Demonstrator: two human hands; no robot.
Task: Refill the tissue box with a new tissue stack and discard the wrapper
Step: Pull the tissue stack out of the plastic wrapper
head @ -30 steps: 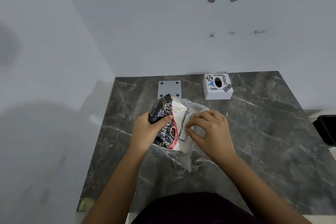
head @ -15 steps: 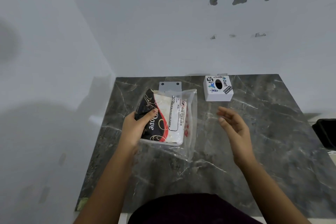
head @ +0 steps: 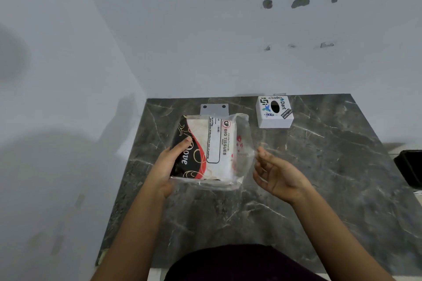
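Note:
A tissue pack (head: 212,148) in clear plastic wrapper, printed black, red and white, is held above the dark marble table (head: 319,178). My left hand (head: 170,162) grips its left edge, thumb on the black print. Loose clear wrapper (head: 245,143) sticks out on the pack's right side. My right hand (head: 277,172) hovers just right of the pack, palm turned toward it, fingers apart, holding nothing. The white cube tissue box (head: 274,112) with stickers and an oval top slot stands at the back of the table, right of the pack.
A grey metal plate (head: 214,109) with two holes lies at the back behind the pack. A black object (head: 410,166) sits past the table's right edge. Walls close off the back and left.
My right hand let go of the pack and drew away to the right, then came back closer. My left hand laid the pack flatter, label up, and shifted it slightly left.

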